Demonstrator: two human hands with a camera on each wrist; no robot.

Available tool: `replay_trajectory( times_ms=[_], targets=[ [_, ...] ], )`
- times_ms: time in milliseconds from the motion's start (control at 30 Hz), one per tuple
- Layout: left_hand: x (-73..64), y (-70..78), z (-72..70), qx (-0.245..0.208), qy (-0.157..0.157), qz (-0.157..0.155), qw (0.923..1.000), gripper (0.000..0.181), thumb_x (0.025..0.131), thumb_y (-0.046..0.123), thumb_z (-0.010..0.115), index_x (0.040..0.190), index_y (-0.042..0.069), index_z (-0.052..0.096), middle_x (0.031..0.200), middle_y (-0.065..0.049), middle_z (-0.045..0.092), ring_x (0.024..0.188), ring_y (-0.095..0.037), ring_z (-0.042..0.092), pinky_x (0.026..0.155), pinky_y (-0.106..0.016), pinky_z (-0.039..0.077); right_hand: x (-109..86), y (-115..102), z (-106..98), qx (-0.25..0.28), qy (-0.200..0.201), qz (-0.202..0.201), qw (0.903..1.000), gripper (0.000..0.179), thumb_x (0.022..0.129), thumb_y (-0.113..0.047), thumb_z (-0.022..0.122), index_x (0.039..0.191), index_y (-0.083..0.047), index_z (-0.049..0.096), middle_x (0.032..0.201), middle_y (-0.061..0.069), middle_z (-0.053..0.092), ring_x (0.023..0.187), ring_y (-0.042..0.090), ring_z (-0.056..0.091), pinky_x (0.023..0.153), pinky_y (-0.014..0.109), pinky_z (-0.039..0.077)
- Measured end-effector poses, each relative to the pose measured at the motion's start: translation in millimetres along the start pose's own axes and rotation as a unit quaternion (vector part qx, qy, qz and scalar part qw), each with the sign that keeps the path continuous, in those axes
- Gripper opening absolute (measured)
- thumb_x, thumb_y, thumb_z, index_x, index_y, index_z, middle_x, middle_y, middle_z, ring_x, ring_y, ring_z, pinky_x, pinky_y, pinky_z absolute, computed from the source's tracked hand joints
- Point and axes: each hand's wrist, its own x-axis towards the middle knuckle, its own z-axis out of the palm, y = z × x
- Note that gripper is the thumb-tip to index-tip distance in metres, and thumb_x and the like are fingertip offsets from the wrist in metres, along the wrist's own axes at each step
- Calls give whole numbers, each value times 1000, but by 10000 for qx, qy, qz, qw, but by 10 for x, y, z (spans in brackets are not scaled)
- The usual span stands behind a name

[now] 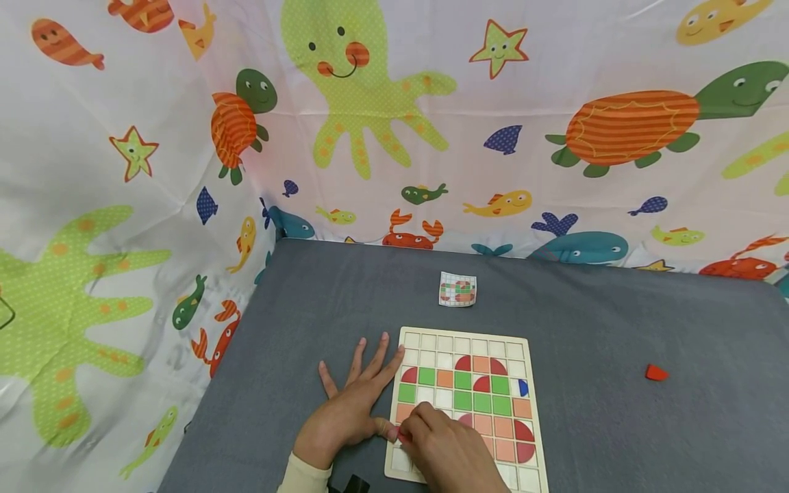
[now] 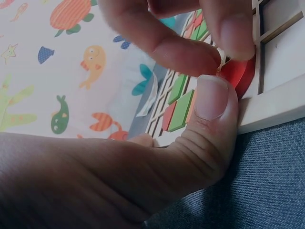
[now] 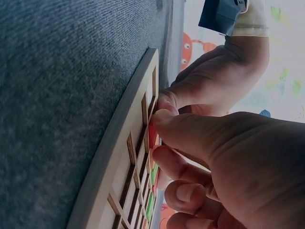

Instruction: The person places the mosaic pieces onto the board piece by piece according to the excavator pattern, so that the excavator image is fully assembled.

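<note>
A wooden grid board (image 1: 446,342) lies on the grey cloth, with green, salmon and red pieces in many of its cells. My right hand (image 1: 453,448) reaches over its lower left part and pinches a red curved piece (image 2: 244,76) between thumb and fingers, low at the board's left edge. My left hand (image 1: 351,414) rests at the board's left side with fingers spread. Its thumb reaches the edge beside the red piece; whether thumb and piece touch is hard to tell. In the right wrist view, fingers partly cover the red piece (image 3: 152,135).
A small printed pattern card (image 1: 458,289) lies beyond the board. To the right, a loose red-orange piece (image 1: 656,372) lies on the grey cloth (image 1: 616,438). One cell at the board's right side holds a blue piece (image 1: 523,388). A sea-animal curtain (image 1: 431,150) hangs behind and at the left.
</note>
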Motion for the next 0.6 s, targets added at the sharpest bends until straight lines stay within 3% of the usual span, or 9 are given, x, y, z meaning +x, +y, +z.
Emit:
replay_trajectory(
  times_ms=[167,333,600],
  targets=[
    [-40,108,-79,-80,-50,-106,9999,129,63,38,93,171,29,23,179,-3,4,162,-43,-10,100,-88,-26,22,-22,18,-108,-48,144,9998,21,90,-35,86,104,-19,80,89,-8,59,70,2,48,56,17,47],
    [-49,109,-67,-79,-48,-124,9999,128,63,39,93,171,28,24,179,-3,4,163,-42,-9,101,-88,-24,14,-38,41,-243,113,228,9994,18,90,-34,86,96,-19,77,84,-8,55,65,2,44,53,17,44],
    [-47,62,-61,-173,67,131,9997,129,65,41,93,171,33,20,179,-3,3,162,-43,-10,99,-87,-27,-34,45,-34,89,452,291,9985,15,98,-37,77,94,-23,76,90,-10,58,67,-1,50,54,21,48]
  ],
)
